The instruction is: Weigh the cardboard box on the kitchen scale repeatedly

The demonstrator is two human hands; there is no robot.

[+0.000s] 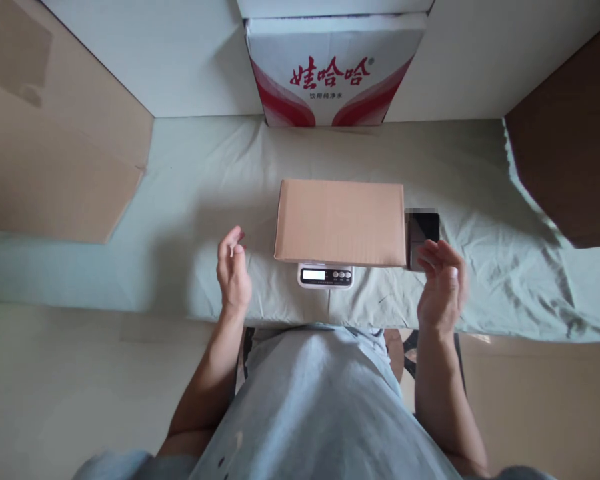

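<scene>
A plain brown cardboard box [340, 222] rests on top of a small white digital kitchen scale [326, 284]. Only the scale's front edge sticks out, with its lit display and buttons; no reading is legible. To the left of the box, and apart from it, my left hand [235, 277] hovers with nothing in it, fingers loosely bent. My right hand [441, 290] is on the other side, also holding nothing, fingers slightly curled. It partly covers a dark smartphone-like object [423, 228] lying beside the box's right end.
A pale green cloth [195, 173] with wrinkles covers the table. Against the back wall stands a white and red carton [337, 73] with Chinese lettering. Large brown cardboard pieces flank the table at left [70, 133] and right [570, 147].
</scene>
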